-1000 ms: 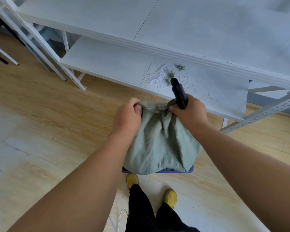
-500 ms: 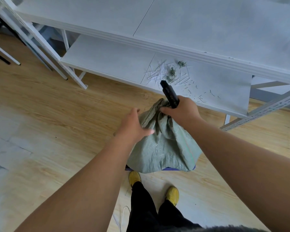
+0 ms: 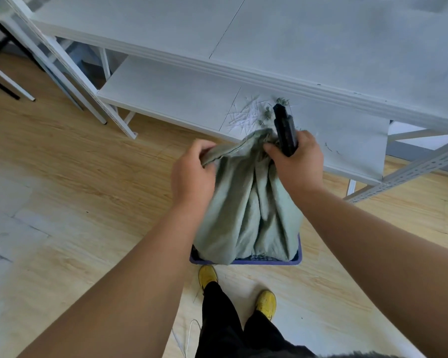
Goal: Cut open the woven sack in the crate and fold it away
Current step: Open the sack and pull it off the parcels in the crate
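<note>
Both hands clutch the woven sack [image 3: 246,202] at its gathered top: the left hand [image 3: 192,174] pinches the hem, the right hand [image 3: 295,161] grips fabric plus a black cutter [image 3: 285,130]. Below them the sack stands in the blue crate [image 3: 246,260]. Whether the cut is finished cannot be told; folding away looks undone.

A pale green woven sack [image 3: 246,210] stands bunched and creased in a blue crate [image 3: 246,261] on the wooden floor, its gathered mouth pulled upward.
</note>
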### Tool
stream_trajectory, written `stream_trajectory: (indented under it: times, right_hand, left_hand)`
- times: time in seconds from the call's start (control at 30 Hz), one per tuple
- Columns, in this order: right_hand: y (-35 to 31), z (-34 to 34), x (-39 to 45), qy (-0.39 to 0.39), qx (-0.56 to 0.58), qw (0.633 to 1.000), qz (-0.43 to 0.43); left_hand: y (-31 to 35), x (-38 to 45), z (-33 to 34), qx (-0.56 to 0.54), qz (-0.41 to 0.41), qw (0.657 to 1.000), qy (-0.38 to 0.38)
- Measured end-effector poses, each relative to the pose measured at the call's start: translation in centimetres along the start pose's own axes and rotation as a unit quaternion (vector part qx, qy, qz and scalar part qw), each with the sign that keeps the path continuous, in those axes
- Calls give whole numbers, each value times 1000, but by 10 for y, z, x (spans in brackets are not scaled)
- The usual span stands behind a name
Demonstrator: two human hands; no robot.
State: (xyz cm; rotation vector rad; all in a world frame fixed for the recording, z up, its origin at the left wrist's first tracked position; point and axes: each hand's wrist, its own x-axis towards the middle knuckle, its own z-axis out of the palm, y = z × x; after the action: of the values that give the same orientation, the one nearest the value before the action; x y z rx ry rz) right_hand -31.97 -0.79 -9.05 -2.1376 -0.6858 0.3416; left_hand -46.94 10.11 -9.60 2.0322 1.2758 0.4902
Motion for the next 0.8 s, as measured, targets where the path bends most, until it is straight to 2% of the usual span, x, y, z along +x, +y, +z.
stream_trajectory:
  times: [0.07,0.1,0.13,0.2,0.23,0.27,0.33,0.37,0.43,0.5,0.7,0.8]
  right_hand:
    - [3,3,-4,-61,-36,998,7]
    - [3,3,-5,-93,-54,994,11]
    - [3,2,-5,-89,-54,994,15]
    - [-2,-4,-4,-10,6,1000,15]
    - [-2,-5,-3,9,29,999,14]
    - [-1,-4,-4,-7,23,1000,15]
    - [5,0,-6,-90,-59,994,29]
    - [8,0,-4,-113,-83,989,43]
    - [7,-2,-1,-115,-76,989,44]
    - [0,-1,0,-135,-47,990,18]
    - [-10,11,-6,-282,27,958,-36]
    - [-5,19,-8,-250,-19,967,-42]
  left_hand:
    - [-1,-7,5,62,-17,988,-142]
    - [-4,-10,7,68,-23,985,-157]
    - [-4,-10,7,53,-25,990,-129]
    - [0,-6,-1,-35,-4,999,15]
    - [-2,-2,-2,-51,4,998,37]
    - [-2,0,-3,-38,0,999,8]
    - [-9,-2,0,50,-45,993,-101]
    - [-13,-6,3,70,-68,988,-121]
    - [-12,-11,4,42,-88,990,-104]
    - [-5,-13,4,3,-69,993,-96]
    - [15,-10,-2,-13,-1,977,-214]
    - [18,-9,-6,-11,-5,964,-265]
